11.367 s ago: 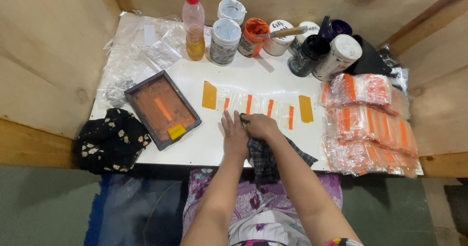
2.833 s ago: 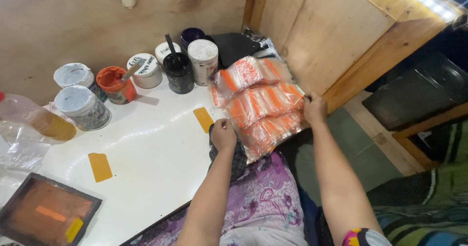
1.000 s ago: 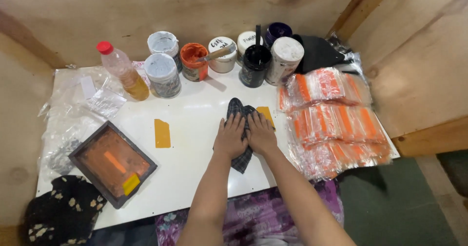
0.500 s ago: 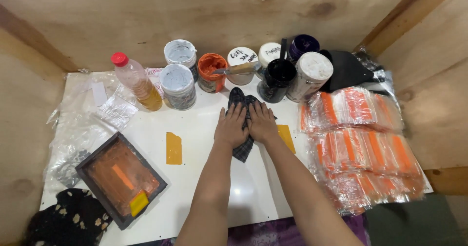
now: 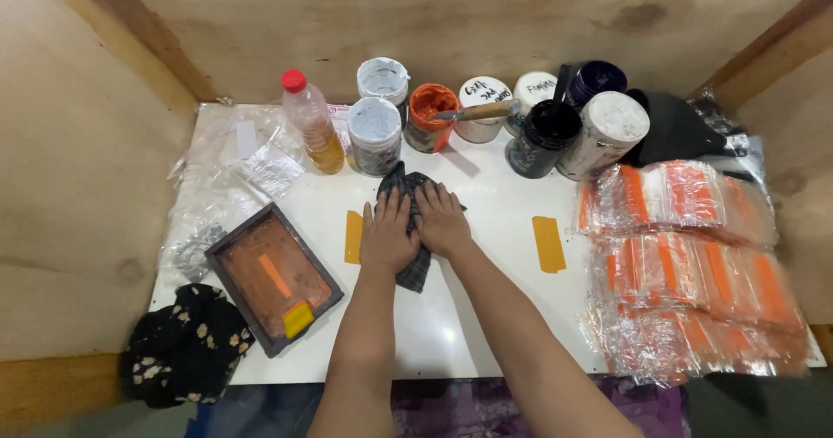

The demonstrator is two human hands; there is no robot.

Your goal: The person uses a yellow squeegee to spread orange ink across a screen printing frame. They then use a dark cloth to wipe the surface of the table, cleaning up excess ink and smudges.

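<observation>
My left hand (image 5: 388,232) and my right hand (image 5: 442,219) lie side by side, fingers flat, pressing a dark checked cloth (image 5: 411,269) onto the white tabletop (image 5: 434,334). The cloth sticks out past my fingertips toward the paint jars and behind my palms toward me. An orange strip (image 5: 353,237) lies just left of my left hand. Another orange strip (image 5: 548,244) lies to the right of my right forearm.
Several paint jars (image 5: 432,117) and a bottle of orange liquid (image 5: 311,123) line the back. A framed printing screen (image 5: 273,277) with a yellow block lies at left, clear plastic bags (image 5: 226,169) behind it. Stacked packets with orange strips (image 5: 690,269) fill the right. A black patterned cloth (image 5: 182,344) sits at front left.
Both hands have slid the cloth over the table away from me toward the jars and slightly left over the last second. Earlier my right hand was at the stacked packets.
</observation>
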